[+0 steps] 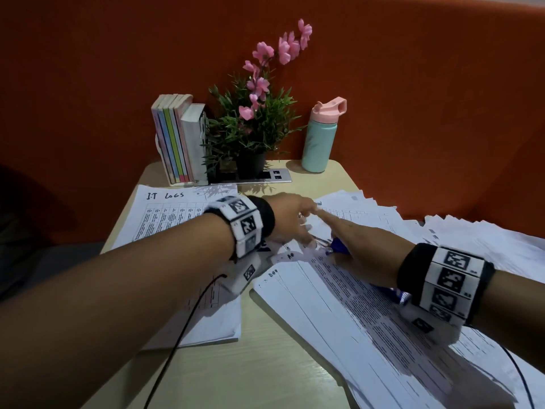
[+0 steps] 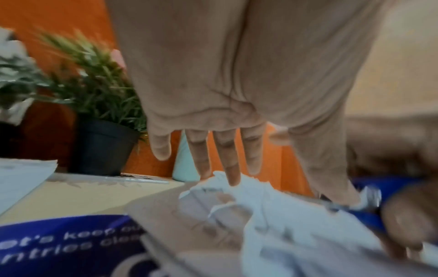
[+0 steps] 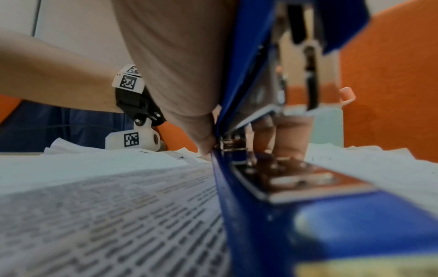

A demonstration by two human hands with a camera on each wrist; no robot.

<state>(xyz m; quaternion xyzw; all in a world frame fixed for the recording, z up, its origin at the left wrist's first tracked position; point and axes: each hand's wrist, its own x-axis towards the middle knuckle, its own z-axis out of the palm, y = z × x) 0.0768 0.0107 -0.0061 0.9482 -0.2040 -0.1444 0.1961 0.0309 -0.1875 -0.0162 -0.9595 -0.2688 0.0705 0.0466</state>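
My right hand (image 1: pixel 362 249) grips a blue stapler (image 1: pixel 339 247) lying over a fanned stack of printed sheets (image 1: pixel 368 320). In the right wrist view the stapler (image 3: pixel 308 224) gapes open, its metal plate showing, with my thumb (image 3: pixel 189 93) against its left side. My left hand (image 1: pixel 290 219) reaches in from the left with its fingers (image 2: pixel 227 159) straight. Their tips touch the crumpled paper corner (image 2: pixel 272 206) beside the stapler's metal nose (image 2: pixel 369 198). Whether paper sits inside the stapler's mouth is hidden.
A second paper stack headed "I-T LOGS" (image 1: pixel 165 214) lies at the left. At the back of the small table (image 1: pixel 236 373) stand books (image 1: pixel 177 140), a potted plant with pink flowers (image 1: pixel 250 128) and a teal bottle (image 1: pixel 320 137). An orange wall is behind.
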